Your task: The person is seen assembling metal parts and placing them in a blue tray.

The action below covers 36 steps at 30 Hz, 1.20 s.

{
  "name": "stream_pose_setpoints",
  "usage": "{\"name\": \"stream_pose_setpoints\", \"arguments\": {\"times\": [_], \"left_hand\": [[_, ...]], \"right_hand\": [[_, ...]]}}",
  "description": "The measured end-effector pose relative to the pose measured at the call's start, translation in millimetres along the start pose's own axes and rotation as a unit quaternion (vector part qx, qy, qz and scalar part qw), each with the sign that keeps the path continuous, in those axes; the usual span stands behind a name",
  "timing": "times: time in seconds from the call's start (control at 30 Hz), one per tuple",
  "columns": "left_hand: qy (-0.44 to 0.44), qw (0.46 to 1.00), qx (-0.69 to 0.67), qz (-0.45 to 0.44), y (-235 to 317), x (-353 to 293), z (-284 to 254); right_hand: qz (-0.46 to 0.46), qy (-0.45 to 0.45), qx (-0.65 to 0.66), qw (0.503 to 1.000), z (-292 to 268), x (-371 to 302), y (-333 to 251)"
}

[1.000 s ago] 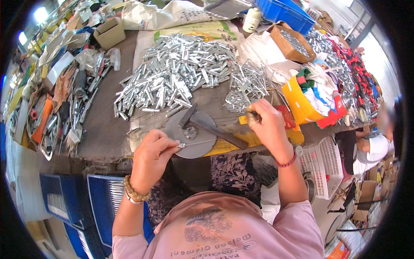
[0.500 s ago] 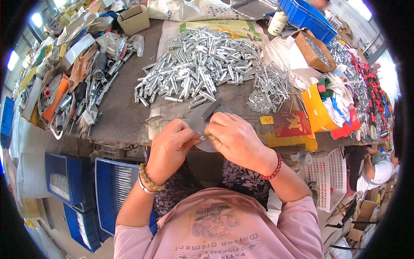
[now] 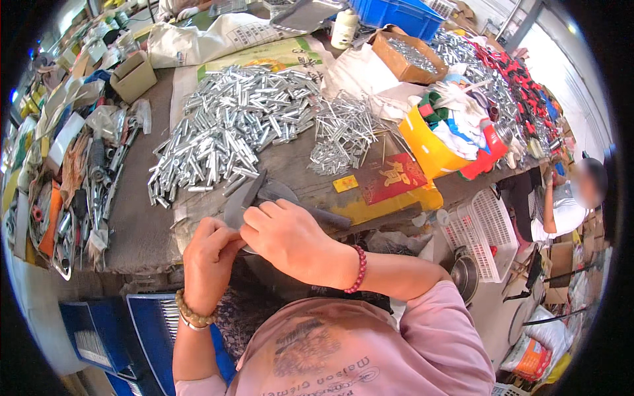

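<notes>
My left hand (image 3: 210, 261) and my right hand (image 3: 290, 239) meet at the front edge of the workbench, fingertips pinched together and almost touching. Whatever lies between the fingers is hidden by them. Just beyond the fingertips is a grey round plate (image 3: 277, 191) with a dark, flat upright piece (image 3: 251, 191) on it. A dark rod-like part (image 3: 328, 218) lies beside my right hand. Farther back spreads a large heap of short silvery metal tubes (image 3: 241, 119). To its right lies a smaller heap of thin metal pins (image 3: 343, 129).
Tools and rags (image 3: 86, 178) crowd the left side. On the right are a red card (image 3: 394, 178), a yellow container (image 3: 429, 145) of cloths and a cardboard box (image 3: 389, 56) of small metal parts. Blue crates (image 3: 148, 323) stand below at left, a white basket (image 3: 485, 234) at right. Another person (image 3: 561, 211) sits far right.
The whole view has turned, so the bench and heaps appear farther left. My hands have drawn closer together, and the small metal bit seen between the fingers before is now covered.
</notes>
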<state>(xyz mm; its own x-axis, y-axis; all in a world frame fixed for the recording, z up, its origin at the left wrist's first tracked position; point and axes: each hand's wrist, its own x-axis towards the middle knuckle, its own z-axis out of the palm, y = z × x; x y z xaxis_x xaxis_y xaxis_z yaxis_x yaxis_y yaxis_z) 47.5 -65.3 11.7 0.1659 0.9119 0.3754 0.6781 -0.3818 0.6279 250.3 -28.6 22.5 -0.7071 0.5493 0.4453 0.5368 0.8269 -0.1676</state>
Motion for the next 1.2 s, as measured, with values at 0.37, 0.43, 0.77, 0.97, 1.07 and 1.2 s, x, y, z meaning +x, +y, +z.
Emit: {"name": "stream_pose_setpoints", "arguments": {"times": [0.37,0.43,0.77,0.97,1.07,1.2], "left_hand": [[0.008,0.999,-0.019,-0.031,-4.4,-0.6,0.9],[0.002,0.998,-0.052,-0.017,-5.8,0.1,1.4],[0.008,0.998,-0.061,-0.005,-11.4,-5.0,1.3],[0.014,0.998,-0.066,-0.008,-12.0,-5.8,3.5],[0.018,0.998,-0.068,-0.008,-10.2,-4.4,5.6],[0.025,0.999,-0.045,0.004,-10.9,-2.3,8.3]], "right_hand": [[0.169,0.041,-0.020,0.985,-18.7,-32.3,38.1],[0.165,0.059,0.023,0.984,-23.1,-35.6,32.9],[0.105,0.157,0.052,0.981,-44.7,-52.3,2.8],[0.081,0.055,-0.018,0.995,-36.6,-57.0,6.9],[0.115,0.120,0.048,0.985,-29.4,-56.5,7.0],[0.168,0.087,0.048,0.981,-22.1,-51.4,15.9]]}}
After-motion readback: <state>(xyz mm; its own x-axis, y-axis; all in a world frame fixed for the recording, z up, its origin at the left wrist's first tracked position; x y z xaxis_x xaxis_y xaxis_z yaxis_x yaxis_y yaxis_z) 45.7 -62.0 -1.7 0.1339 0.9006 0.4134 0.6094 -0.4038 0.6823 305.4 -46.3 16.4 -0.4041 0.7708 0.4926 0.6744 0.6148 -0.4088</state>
